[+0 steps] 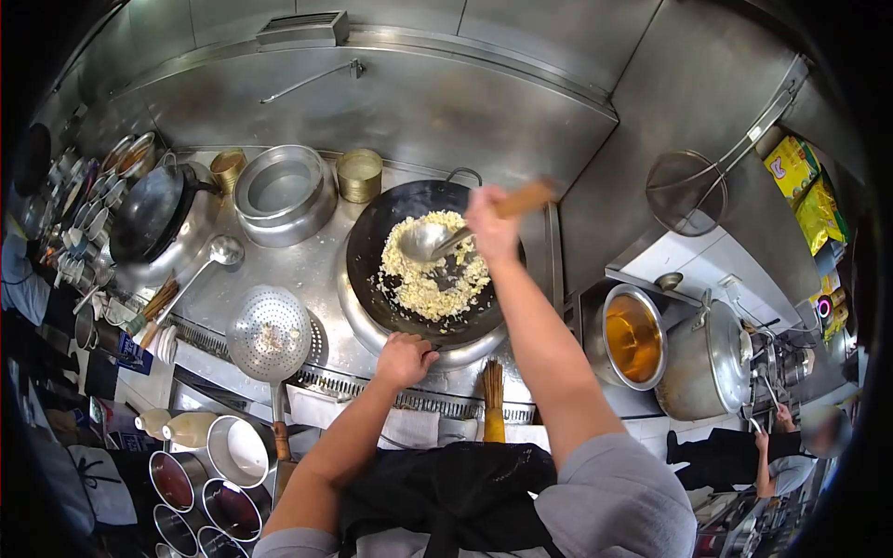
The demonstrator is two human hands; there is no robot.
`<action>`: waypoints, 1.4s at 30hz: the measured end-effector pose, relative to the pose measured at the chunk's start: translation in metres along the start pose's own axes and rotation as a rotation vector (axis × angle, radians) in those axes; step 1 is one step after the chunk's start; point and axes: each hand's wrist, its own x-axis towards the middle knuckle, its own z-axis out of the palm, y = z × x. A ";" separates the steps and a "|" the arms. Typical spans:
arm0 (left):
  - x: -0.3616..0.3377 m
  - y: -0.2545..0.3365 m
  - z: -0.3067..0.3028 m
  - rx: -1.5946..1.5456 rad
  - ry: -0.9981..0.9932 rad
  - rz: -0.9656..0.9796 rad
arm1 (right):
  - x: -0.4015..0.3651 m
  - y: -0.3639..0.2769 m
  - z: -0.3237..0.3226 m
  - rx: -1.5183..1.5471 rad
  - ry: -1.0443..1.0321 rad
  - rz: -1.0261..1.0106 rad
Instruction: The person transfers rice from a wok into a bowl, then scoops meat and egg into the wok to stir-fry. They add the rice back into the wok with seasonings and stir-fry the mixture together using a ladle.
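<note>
While the right hand [491, 229] clasps the ladle [421, 240], scoop beneath the rice [430, 290]. Left hand [403, 359], curled on the wok [370, 237] rim, steadies.

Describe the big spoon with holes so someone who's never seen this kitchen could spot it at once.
Find the black wok, gripped by the left hand, at the middle of the steel range. Just left of it, near the front edge, lies the skimmer, wooden handle toward the person. Unlike the smooth ladle beyond it, its wide shallow bowl is full of holes.
</note>
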 end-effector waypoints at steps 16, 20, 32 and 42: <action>0.001 -0.003 -0.001 0.007 0.002 -0.012 | 0.025 -0.021 0.018 0.166 -0.082 -0.035; -0.001 0.001 0.000 -0.025 -0.002 -0.014 | 0.027 0.005 0.030 -0.197 -0.188 0.147; -0.002 -0.004 0.003 -0.021 0.029 0.008 | -0.002 -0.048 0.033 -0.103 -0.201 0.057; -0.003 -0.001 0.005 -0.008 0.055 -0.001 | -0.043 -0.092 0.028 -0.320 -0.263 0.059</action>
